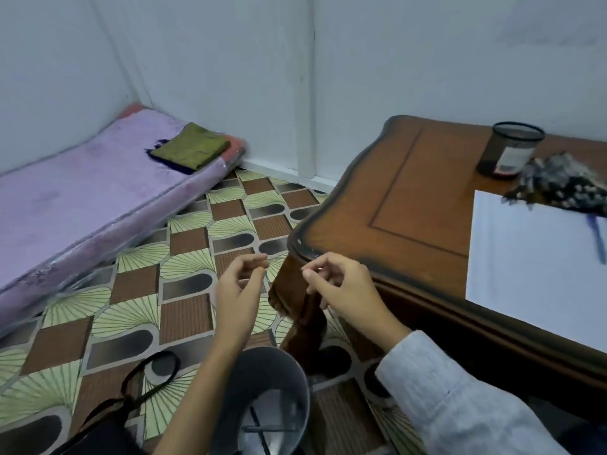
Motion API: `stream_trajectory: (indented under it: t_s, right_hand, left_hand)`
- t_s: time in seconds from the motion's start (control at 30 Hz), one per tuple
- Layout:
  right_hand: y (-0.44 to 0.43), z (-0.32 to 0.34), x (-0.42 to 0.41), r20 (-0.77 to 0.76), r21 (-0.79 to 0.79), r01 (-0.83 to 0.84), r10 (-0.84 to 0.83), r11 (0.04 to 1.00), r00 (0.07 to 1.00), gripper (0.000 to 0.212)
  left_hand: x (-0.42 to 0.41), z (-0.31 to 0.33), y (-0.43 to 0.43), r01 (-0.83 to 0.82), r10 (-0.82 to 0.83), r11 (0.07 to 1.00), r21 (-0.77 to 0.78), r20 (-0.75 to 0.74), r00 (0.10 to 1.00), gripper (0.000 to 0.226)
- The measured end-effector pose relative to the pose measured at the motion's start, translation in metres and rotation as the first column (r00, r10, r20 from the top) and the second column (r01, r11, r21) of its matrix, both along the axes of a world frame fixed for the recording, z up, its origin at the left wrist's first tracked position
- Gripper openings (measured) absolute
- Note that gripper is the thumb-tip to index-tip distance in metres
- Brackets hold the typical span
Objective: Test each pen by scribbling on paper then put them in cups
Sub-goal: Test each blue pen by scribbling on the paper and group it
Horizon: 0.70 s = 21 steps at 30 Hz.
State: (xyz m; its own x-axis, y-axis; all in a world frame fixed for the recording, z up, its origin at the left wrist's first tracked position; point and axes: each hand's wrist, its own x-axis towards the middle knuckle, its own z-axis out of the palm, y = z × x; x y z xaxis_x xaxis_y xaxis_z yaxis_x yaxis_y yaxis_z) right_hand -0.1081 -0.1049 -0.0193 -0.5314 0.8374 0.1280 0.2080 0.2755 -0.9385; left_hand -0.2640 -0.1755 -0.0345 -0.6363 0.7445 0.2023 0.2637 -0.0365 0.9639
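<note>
Both hands hover over the floor beside the table corner, above a grey metal cup (262, 399) with two dark pens lying in it. My left hand (239, 287) has its fingers curled, thumb and forefinger tips together, and nothing shows between them. My right hand (341, 287) is curled the same way, also with nothing visible in it. On the wooden table (410, 198) lie a white sheet of paper (532, 267), a blurred heap of pens (558, 182), a blue pen (596, 234) on the paper, and a black mesh cup (512, 149) at the back.
The table's carved leg (302, 316) stands just right of the grey cup. A purple mattress (82, 198) with a folded green cloth (192, 146) lies along the left wall. A black strap and bag (131, 399) sit on the patterned floor at the lower left.
</note>
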Motion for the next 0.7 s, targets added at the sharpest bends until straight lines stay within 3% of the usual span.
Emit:
stream_trajectory:
  t_s: [0.4, 0.7]
  right_hand:
    - [0.06, 0.083, 0.128, -0.035, 0.129, 0.364, -0.363, 0.922, 0.931, 0.01]
    - [0.091, 0.084, 0.243, 0.112, 0.166, 0.613, -0.632, 0.773, 0.767, 0.011]
  left_hand:
    - [0.12, 0.064, 0.106, 0.397, -0.377, 0.909, 0.129, -0.155, 0.913, 0.022]
    - [0.223, 0.065, 0.162, 0.656, -0.645, 0.754, -0.012, -0.202, 0.737, 0.017]
